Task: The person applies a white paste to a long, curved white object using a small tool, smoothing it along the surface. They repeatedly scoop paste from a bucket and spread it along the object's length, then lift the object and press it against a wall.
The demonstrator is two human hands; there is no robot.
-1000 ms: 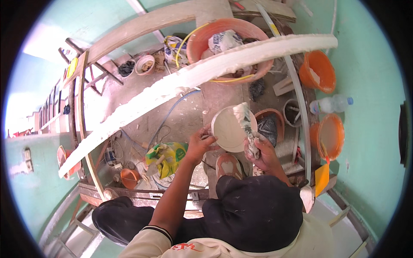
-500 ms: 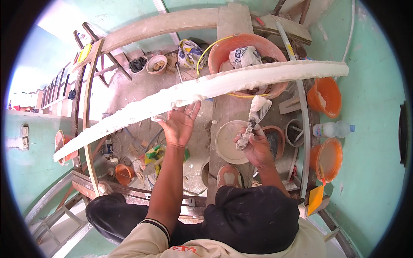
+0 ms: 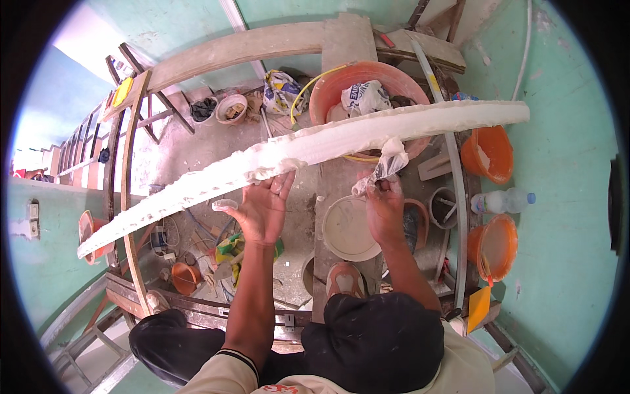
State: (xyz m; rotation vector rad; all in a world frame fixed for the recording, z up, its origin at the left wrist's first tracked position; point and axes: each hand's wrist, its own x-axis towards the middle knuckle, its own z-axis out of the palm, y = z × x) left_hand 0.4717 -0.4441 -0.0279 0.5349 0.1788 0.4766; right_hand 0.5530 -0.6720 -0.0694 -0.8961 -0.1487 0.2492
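1. Plaster moulding (image 3: 328, 148), a long, curved white strip with a rough, lumpy upper surface, runs slantwise across the view from lower left to upper right, raised above the floor clutter.
2. Left hand (image 3: 262, 209) is spread open, palm up, its fingertips pressed under the strip's lower edge near the middle, seemingly to prop it; nothing is clasped in it.
3. Right hand (image 3: 384, 207) pinches a crumpled, plaster-smeared plastic rag (image 3: 386, 167) whose upper end touches the underside of the strip, probably so that wet material can be wiped or smoothed there.
4. Just below the right hand stands a round white bowl (image 3: 348, 230) of pale, smooth mix, close enough for dipping.
5. Behind the strip a large orange tub (image 3: 328, 92) holds crumpled bags; smaller orange buckets (image 3: 489, 154) with white residue sit to the right, well apart from the hands, with a clear plastic bottle (image 3: 502, 201) lying between them.
6. Curved wooden formers (image 3: 128, 197) lean at the left, over a dusty, plaster-splashed floor (image 3: 190, 151).
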